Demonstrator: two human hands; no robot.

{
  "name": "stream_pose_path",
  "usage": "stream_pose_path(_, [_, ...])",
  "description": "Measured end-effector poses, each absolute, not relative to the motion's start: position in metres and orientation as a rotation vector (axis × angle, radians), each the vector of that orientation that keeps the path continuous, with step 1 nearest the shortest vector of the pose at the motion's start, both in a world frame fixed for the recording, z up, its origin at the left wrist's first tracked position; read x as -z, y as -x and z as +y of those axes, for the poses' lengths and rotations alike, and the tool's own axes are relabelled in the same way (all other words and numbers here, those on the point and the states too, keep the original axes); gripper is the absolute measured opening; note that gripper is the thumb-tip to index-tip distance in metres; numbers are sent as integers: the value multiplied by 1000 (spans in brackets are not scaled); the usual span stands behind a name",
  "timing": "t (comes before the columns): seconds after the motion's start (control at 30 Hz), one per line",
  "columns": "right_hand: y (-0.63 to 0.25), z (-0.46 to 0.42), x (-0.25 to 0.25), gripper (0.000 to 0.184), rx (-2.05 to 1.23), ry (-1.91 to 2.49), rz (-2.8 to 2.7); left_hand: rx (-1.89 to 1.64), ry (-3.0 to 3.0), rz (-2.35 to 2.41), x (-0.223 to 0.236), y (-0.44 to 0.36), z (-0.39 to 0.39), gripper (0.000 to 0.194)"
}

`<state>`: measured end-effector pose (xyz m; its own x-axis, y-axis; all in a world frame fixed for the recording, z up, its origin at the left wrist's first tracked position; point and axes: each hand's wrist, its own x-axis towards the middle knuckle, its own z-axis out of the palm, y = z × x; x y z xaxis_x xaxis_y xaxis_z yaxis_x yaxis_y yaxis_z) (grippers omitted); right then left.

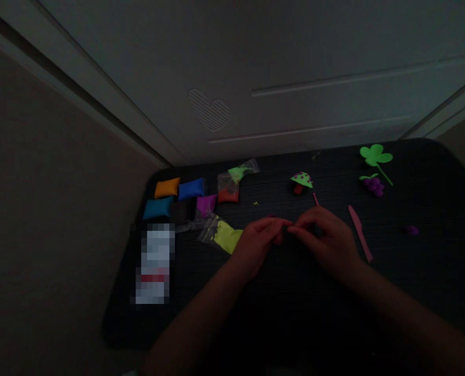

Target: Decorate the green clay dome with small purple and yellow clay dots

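Observation:
Above the middle of the dark table, my left hand point(259, 239) and my right hand point(328, 237) meet at their fingertips. Both are closed in a pinch. Whatever lies between the fingertips is too small and dark to make out. Just left of my left hand, partly hidden by it, is a clear zip bag of yellow clay point(225, 236). Beyond my right hand stands a clay mushroom point(302, 181) with a green, purple-dotted cap and a red-brown stem. A thin pink stick point(315, 199) shows behind my right knuckles, and a pink plastic knife point(360, 232) lies to their right.
Several clay packets, including an orange one point(167, 187), a blue one point(191, 189) and a red one point(228, 195), lie at the back left above a blurred white item point(156, 263). At right are a green clover point(375, 155), purple clay grapes point(373, 186) and a purple lump point(411, 230). A white panel point(314, 115) rises behind the table.

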<state>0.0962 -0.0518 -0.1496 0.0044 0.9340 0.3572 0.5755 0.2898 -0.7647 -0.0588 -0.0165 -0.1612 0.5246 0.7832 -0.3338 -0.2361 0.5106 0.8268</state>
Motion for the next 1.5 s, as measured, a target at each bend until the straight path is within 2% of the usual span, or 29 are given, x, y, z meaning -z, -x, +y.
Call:
stream_pose_path(0.13, [-95, -52, 152, 2, -497, 1355, -1717, -652, -829, 779, 162, 58, -17, 21])
stream_pose_path(0.37, [-97, -52, 156, 19, -495, 1284, -1762, -687, -787, 761, 160, 57, -16, 29])
stream_pose_path(0.63, [-96, -54, 158, 25, -520, 1212, -1810, -684, -688, 777, 164, 58, -17, 17])
stream_pose_path(0.97, [-94, -56, 156, 37, -603, 1142, -1830, -691, -614, 772, 163, 57, -16, 14])
stream_pose_path(1.13, [-94, -55, 156, 38, -614, 1157, -1823, -717, -610, 731, 162, 56, -16, 10])
stream_pose_path(1.3, [-94, -55, 156, 36, -624, 1175, -1835, -723, -617, 699, 161, 56, -16, 20])
stream_pose_path(1.5, [-94, -56, 156, 32, -606, 1193, -1821, -701, -640, 737, 161, 57, -16, 15])
